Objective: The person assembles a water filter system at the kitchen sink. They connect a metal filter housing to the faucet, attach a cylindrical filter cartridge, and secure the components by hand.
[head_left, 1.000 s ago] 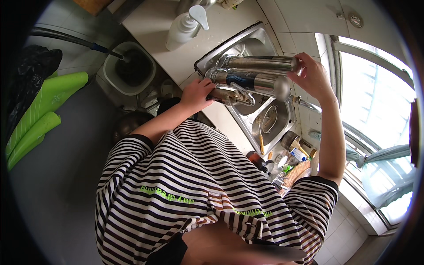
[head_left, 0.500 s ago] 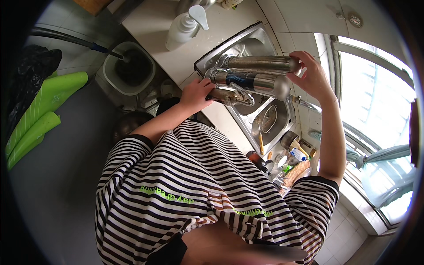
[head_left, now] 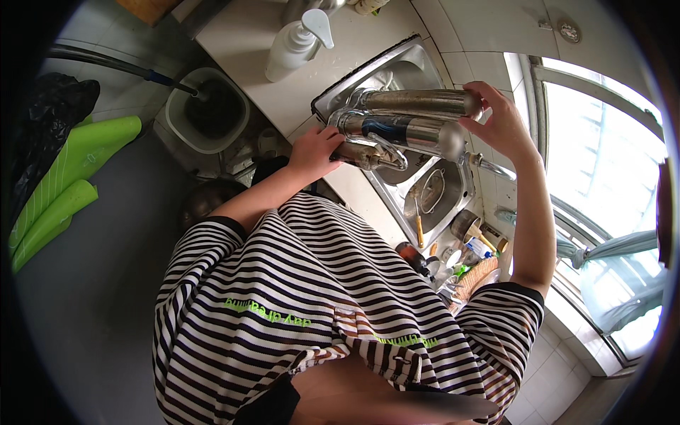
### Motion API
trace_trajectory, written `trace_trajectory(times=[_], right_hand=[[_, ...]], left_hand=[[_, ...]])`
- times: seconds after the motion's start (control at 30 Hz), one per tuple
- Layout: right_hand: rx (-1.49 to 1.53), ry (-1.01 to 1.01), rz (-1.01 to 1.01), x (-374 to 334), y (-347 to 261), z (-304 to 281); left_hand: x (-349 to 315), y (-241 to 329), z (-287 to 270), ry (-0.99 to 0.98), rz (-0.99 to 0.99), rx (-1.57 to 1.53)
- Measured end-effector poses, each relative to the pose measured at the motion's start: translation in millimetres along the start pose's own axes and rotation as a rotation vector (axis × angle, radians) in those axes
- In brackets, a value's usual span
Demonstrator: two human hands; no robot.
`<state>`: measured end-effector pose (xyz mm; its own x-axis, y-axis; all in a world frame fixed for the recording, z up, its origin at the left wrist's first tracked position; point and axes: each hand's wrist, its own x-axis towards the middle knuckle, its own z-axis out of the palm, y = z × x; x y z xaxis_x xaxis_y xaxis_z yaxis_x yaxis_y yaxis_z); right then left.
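Note:
A shiny metal water filter [head_left: 393, 127] with long round cylinders lies on its side over the double sink [head_left: 435, 185]. My left hand [head_left: 314, 152] is closed round the left end of its shorter, nearest cylinder, beside a curved metal spout [head_left: 391, 152]. At the far right, my right hand [head_left: 501, 122] curls its thumb and fingers about the rounded end of the farthest cylinder. The middle cylinder has a dark label and a rounded cap. A metal tap [head_left: 492, 168] shows just past the capped ends, and much of the left basin is hidden beneath the filter.
A white pump bottle [head_left: 290, 51] stands on the counter [head_left: 237, 53]. A wooden-handled strainer [head_left: 419, 223] lies in the right basin. Cluttered utensils and a pot [head_left: 465, 225] sit beyond it. Left of the counter is a bin [head_left: 173, 117]; a window [head_left: 602, 120] is on the right.

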<state>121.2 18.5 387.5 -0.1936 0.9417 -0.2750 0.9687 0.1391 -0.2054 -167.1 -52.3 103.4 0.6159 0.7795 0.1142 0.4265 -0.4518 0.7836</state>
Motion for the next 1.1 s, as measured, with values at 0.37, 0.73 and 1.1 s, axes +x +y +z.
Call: trace_trajectory(times=[0.37,0.73,1.1], right_hand=[[-0.039,-0.044,0.295,2.4,-11.6,-2.2],[-0.152,-0.112,0.289,6.2,-9.3,-0.5],[-0.082,-0.061,0.127,-0.9,-9.2,-2.6]], left_hand=[[-1.3,-1.0,-0.5,0.006,-0.002,-0.01],[-0.7,-0.7,-0.7,0.025,0.013,-0.021],[-0.5,-0.5,0.0,0.029,0.013,-0.012]])
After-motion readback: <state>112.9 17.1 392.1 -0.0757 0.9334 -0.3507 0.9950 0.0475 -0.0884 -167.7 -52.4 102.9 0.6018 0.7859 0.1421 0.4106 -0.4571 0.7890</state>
